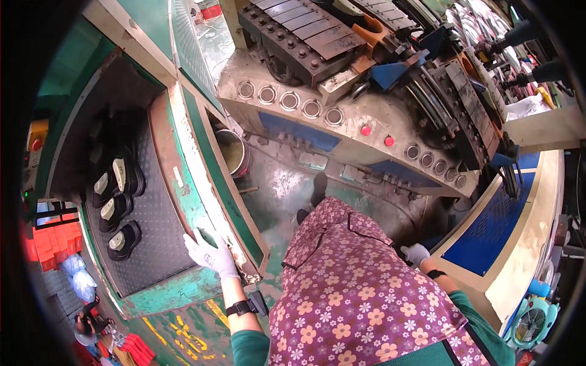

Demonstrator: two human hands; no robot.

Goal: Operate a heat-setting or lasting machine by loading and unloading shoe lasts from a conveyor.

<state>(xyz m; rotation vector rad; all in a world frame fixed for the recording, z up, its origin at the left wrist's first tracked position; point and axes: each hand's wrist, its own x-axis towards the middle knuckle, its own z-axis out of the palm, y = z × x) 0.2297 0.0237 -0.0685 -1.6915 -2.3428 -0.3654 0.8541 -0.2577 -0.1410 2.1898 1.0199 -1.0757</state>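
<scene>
My left hand (210, 255), in a white glove, rests with fingers spread on the worn green metal edge (201, 210) of a machine. Inside that edge lies a dark, studded conveyor belt (162, 226). On it stand several black shoes (124, 240) with pale patches on top; those farther back fade into the dark opening (91, 116). Down at my right side, my right hand (416, 253), also white-gloved, is loosely curled beside a cream machine cabinet (482, 296). Nothing can be seen in either hand.
Ahead stands a cream press machine (342, 131) with round sockets, red buttons (365, 130) and metal clamps. A bucket (231, 152) sits between the machines. At the right is a green fan (531, 323). Red crates (55, 241) and another person (85, 326) are at the far left.
</scene>
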